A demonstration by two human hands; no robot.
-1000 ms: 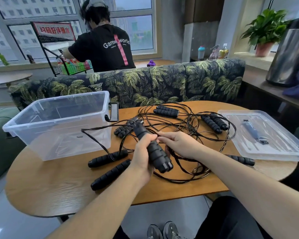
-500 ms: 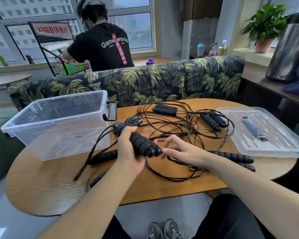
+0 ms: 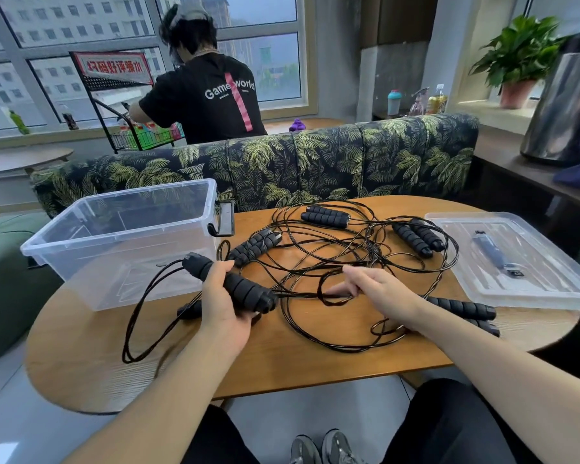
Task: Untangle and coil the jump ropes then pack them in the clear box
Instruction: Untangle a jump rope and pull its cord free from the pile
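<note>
Untangling is under way — the left hand (image 3: 226,304) is gripping a handle (image 3: 238,287); the right hand (image 3: 377,289) is pinching the rope (image 3: 302,294) mid-table; next, tracing it free of the pile.

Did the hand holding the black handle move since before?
Yes. The left hand and its handle have swung left, toward the clear box; one second ago they were nearer the middle of the table.

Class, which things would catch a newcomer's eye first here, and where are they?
A tangle of black jump ropes sprawls across the middle of the wooden table. The left hand grips two foam handles, while the right hand pinches a cord. An empty clear box stands at the left, its lid at the right.
</note>
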